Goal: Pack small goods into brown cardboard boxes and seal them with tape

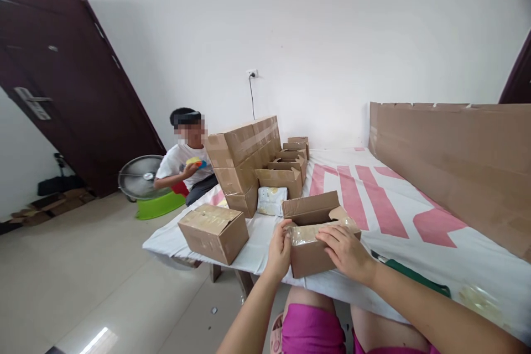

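Observation:
An open cardboard box (311,260) stands at the near edge of the table, its back flap raised and clear tape across its front top edge. My left hand (281,246) grips the box's left side, thumb near the top corner. Over the front top edge, my right hand (342,246) has its fingers bent onto the taped part and its thumb against the front. A white printed packet (272,201) lies just behind the box. To the left sits a closed, taped cardboard box (213,232). The inside of the box I hold is mostly hidden.
Stacked taped boxes (236,171) stand behind, beside a row of open boxes (280,180). A tall cardboard panel (452,160) borders the right side. A green-handled tool (415,276) lies near my right forearm. Across the table's left end, a person (188,160) holds something yellow.

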`<state>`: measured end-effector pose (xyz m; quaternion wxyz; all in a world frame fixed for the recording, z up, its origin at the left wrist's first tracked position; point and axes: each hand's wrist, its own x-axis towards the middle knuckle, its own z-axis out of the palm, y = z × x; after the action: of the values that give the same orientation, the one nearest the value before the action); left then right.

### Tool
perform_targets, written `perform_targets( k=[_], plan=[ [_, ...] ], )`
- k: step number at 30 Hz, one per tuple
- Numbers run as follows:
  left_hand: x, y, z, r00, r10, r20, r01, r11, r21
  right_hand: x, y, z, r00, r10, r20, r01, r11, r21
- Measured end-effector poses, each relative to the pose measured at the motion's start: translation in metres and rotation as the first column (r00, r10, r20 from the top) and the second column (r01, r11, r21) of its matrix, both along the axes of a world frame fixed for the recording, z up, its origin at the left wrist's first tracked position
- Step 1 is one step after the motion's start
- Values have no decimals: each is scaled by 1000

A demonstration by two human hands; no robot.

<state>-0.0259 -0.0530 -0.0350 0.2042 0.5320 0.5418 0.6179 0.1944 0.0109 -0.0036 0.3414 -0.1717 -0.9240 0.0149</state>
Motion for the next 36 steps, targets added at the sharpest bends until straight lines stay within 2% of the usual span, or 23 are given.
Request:
perform_targets(
  k=[11, 13, 16, 18, 19, 22, 24, 28, 32, 36],
  plan=[
    [-3, -7, 0, 987, -113, 118, 110, 994, 25, 5, -9, -7, 1000, -13, 3, 13, 996, 90],
    [-2, -11, 1, 979, -158, 131, 157, 987, 21, 10, -9, 0, 998, -18, -57, 24, 994, 108],
    [1, -19, 2, 974, -210, 83, 211, 977, -1, 20, -3, 18, 970, -55, -237, 81, 991, 103],
    [2, -24, 2, 980, -200, 15, 200, 980, 8, 24, 7, 33, 937, -88, -338, 106, 994, 36],
    [3, -26, 0, 981, -188, -43, 189, 982, 25, 25, 13, 40, 936, -110, -336, 104, 994, -34],
    [7, -29, -9, 957, -147, -251, 178, 978, 108, 19, 33, 56, 985, -132, -109, 95, 951, -294],
    [11, -31, -17, 938, -101, -333, 166, 970, 175, 9, 46, 59, 993, -80, 82, 106, 914, -392],
    [14, -32, -32, 954, -56, -295, 123, 969, 215, -15, 60, 51, 952, 18, 306, 106, 917, -385],
    [13, -32, -36, 966, -55, -253, 109, 973, 203, -36, 64, 37, 854, 94, 511, 128, 915, -382],
    [11, -34, -35, 966, -63, -251, 109, 979, 174, -44, 60, 28, 812, 73, 580, 172, 918, -358]
  ],
)
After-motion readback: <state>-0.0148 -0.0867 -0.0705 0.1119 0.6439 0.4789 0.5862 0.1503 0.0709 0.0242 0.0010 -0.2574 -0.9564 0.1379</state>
